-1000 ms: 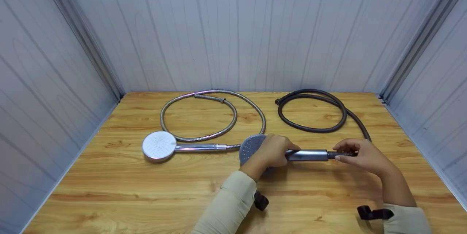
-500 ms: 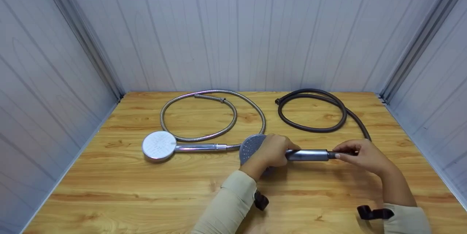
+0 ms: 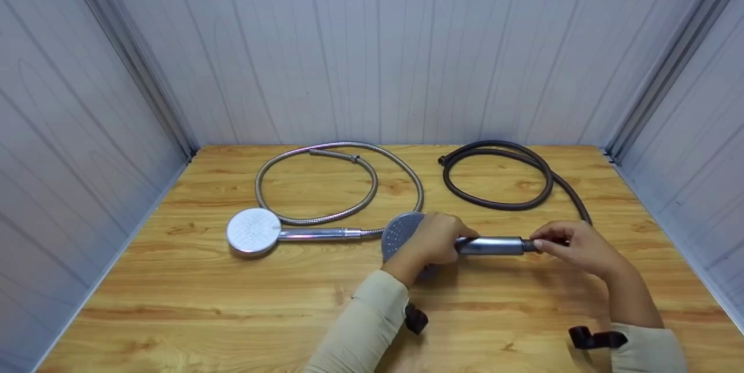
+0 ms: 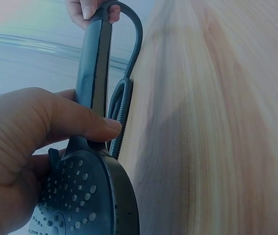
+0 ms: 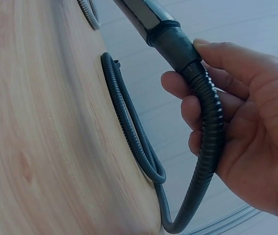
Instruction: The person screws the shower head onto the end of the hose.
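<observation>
My left hand (image 3: 437,239) grips a dark grey shower head (image 4: 87,196) at the neck, where its handle meets the round nozzle face. The handle (image 3: 491,246) points right, toward my right hand (image 3: 575,245). There, thumb and fingers pinch the black end connector (image 5: 177,48) of a ribbed black hose (image 5: 208,122), right at the handle's end. In the right wrist view the connector sits against the handle and the hose bends down from it past the curled fingers. Part of the nozzle face is hidden behind my left hand in the head view.
A chrome shower head (image 3: 253,232) with a white face lies at the left, its silver hose (image 3: 421,187) looped behind it. The black hose's coil (image 3: 499,207) lies at the back right of the wooden table (image 3: 232,315). White panel walls (image 3: 372,47) enclose three sides.
My right thumb and fingers have shifted slightly left along the hose onto the connector by the handle. My left hand and the shower head have stayed in place.
</observation>
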`<state>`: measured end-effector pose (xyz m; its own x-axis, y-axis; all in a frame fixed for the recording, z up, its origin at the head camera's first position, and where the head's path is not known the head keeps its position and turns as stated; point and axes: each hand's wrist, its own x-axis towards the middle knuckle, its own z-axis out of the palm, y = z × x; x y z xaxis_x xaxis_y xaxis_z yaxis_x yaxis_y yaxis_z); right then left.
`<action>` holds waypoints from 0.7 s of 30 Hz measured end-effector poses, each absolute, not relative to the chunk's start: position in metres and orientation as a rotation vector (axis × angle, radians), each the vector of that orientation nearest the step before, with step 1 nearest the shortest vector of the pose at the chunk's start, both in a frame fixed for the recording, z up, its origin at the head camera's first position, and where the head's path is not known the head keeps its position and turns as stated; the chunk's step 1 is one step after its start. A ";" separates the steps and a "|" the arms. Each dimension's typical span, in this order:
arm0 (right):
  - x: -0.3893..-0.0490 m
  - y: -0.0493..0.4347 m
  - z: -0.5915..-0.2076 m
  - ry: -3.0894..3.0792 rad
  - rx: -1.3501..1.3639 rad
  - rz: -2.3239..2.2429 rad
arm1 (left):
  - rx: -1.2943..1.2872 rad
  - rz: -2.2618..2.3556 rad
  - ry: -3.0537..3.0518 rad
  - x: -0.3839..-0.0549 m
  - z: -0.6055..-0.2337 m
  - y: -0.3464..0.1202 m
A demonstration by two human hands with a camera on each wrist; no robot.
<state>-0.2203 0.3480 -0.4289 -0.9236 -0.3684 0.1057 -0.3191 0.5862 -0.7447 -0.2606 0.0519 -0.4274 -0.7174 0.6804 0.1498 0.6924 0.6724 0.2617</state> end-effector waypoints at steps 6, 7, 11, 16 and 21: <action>-0.221 0.348 -0.429 2.734 -0.592 -1.252 | -1.166 -0.467 -2.835 -0.261 -0.427 0.052; -0.221 0.348 -0.428 2.736 -0.581 -1.248 | -1.168 -0.469 -2.831 -0.261 -0.428 0.052; -0.221 0.347 -0.428 2.738 -0.534 -1.238 | -1.178 -0.458 -2.807 -0.261 -0.429 0.053; -0.221 0.346 -0.427 2.748 -0.497 -1.223 | -1.171 -0.451 -2.797 -0.261 -0.429 0.054; -0.220 0.346 -0.425 2.755 -0.474 -1.217 | -1.171 -0.476 -2.815 -0.261 -0.430 0.054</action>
